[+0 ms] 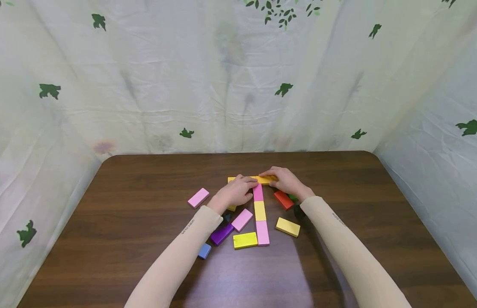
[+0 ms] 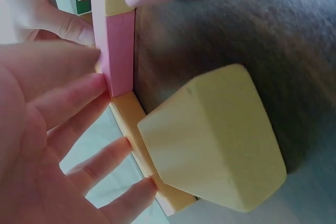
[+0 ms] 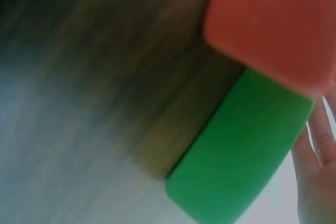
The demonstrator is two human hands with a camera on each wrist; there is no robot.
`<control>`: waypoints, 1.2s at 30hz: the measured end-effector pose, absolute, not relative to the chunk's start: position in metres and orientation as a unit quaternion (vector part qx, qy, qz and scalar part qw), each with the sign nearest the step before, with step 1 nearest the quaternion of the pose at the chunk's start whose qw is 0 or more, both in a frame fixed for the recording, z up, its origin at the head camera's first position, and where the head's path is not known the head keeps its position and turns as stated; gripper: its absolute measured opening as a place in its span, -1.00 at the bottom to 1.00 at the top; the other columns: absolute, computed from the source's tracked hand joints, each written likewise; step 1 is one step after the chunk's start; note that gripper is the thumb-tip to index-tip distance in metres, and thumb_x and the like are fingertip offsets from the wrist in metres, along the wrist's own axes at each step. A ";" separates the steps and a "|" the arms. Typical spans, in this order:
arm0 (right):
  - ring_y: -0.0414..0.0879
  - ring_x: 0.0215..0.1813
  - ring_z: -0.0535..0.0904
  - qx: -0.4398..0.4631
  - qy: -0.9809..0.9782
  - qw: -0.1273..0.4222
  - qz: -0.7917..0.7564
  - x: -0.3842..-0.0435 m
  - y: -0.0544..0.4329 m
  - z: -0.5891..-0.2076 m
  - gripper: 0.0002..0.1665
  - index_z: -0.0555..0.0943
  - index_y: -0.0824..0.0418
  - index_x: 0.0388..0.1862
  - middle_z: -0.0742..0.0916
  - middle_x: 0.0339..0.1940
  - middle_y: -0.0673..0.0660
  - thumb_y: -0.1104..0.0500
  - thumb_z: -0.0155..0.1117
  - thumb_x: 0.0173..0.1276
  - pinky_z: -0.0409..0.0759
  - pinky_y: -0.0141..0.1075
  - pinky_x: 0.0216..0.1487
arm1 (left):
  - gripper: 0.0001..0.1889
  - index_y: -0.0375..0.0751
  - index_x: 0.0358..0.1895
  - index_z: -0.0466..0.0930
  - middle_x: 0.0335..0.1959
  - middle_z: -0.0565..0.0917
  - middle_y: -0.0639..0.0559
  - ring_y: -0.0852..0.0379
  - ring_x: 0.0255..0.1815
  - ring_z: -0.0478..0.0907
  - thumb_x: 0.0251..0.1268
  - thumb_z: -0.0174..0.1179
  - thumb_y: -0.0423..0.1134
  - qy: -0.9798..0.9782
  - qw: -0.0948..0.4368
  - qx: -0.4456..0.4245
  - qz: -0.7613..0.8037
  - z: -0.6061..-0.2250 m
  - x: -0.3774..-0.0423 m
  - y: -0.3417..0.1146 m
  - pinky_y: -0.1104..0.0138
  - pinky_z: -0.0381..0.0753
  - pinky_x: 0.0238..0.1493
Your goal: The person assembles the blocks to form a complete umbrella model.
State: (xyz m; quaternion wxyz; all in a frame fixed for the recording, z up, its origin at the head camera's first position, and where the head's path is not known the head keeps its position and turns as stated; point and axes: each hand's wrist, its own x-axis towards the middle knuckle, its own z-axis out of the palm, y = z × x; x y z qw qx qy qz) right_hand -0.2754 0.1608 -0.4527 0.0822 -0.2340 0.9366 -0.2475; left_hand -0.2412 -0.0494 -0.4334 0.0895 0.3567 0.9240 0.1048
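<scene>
A line of yellow-orange blocks [image 1: 266, 180] lies across the far part of the table. From its middle a column runs toward the person: a pink block [image 1: 258, 193], a pale yellow block [image 1: 259, 211] and another pink block [image 1: 262, 233]. My left hand [image 1: 236, 191] reaches over the line's left part; its extended fingertips touch the orange block [image 2: 131, 116] and the pink one. At the right part, my right hand [image 1: 287, 180] holds an orange block between thumb and fingers. A pale yellow block [image 2: 210, 135] lies close by the left hand.
Right of the column are a red block [image 1: 283, 199], a green block [image 3: 241, 150] and a cream block [image 1: 288, 227]. On the left lie pink blocks [image 1: 198, 198], a purple block [image 1: 222, 234], a blue block [image 1: 204, 251] and a bright yellow block [image 1: 245, 241]. A curtain [image 1: 223, 107] hangs behind the table.
</scene>
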 end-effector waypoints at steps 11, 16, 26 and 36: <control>-0.02 -0.03 0.50 -0.240 0.935 0.079 -0.250 -0.275 0.161 -0.454 -0.55 0.62 0.10 0.16 0.63 -0.06 0.08 0.36 0.22 0.31 0.45 -0.10 0.12 | -0.28 -0.17 0.37 0.35 0.37 0.34 -0.07 -0.10 0.31 0.23 0.20 0.27 0.11 0.927 0.130 0.327 0.126 -0.436 -0.238 -0.050 0.15 0.26 0.30; -0.02 -0.03 0.50 -0.240 0.935 0.079 -0.250 -0.274 0.160 -0.454 -0.55 0.62 0.09 0.17 0.63 -0.05 0.08 0.35 0.23 0.31 0.46 -0.10 0.12 | -0.25 -0.14 0.38 0.33 0.37 0.34 -0.09 -0.12 0.32 0.22 0.18 0.28 0.12 0.926 0.122 0.337 0.119 -0.436 -0.236 -0.051 0.15 0.24 0.31; 0.01 0.11 0.48 -0.233 0.933 0.089 -0.260 -0.275 0.161 -0.454 -0.53 0.59 0.08 0.20 0.63 0.06 0.10 0.35 0.22 0.33 0.41 -0.06 0.20 | -0.26 -0.14 0.37 0.35 0.37 0.33 -0.06 -0.12 0.33 0.21 0.16 0.31 0.10 0.928 0.121 0.331 0.118 -0.436 -0.235 -0.049 0.13 0.23 0.32; 0.04 0.20 0.45 -0.231 0.920 0.069 -0.310 -0.272 0.172 -0.453 -0.55 0.60 0.14 0.18 0.62 0.13 0.12 0.35 0.24 0.31 0.36 -0.06 0.25 | -0.26 -0.12 0.38 0.34 0.39 0.32 -0.05 -0.10 0.34 0.20 0.17 0.30 0.10 0.930 0.126 0.326 0.114 -0.435 -0.236 -0.047 0.15 0.21 0.32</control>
